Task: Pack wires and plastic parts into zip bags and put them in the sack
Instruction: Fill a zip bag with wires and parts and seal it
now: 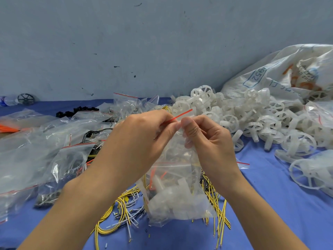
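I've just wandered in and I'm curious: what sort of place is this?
Probably a small parts-packing workshop: a heap of white plastic wheels, loose yellow wires, a filled zip bag and a woven sack.

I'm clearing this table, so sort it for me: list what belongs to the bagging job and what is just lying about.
Job: zip bag, pinched at its top by left hand and right hand; loose yellow wires; white plastic wheels; sack.
Lying about: black wheel and bottle by the wall.
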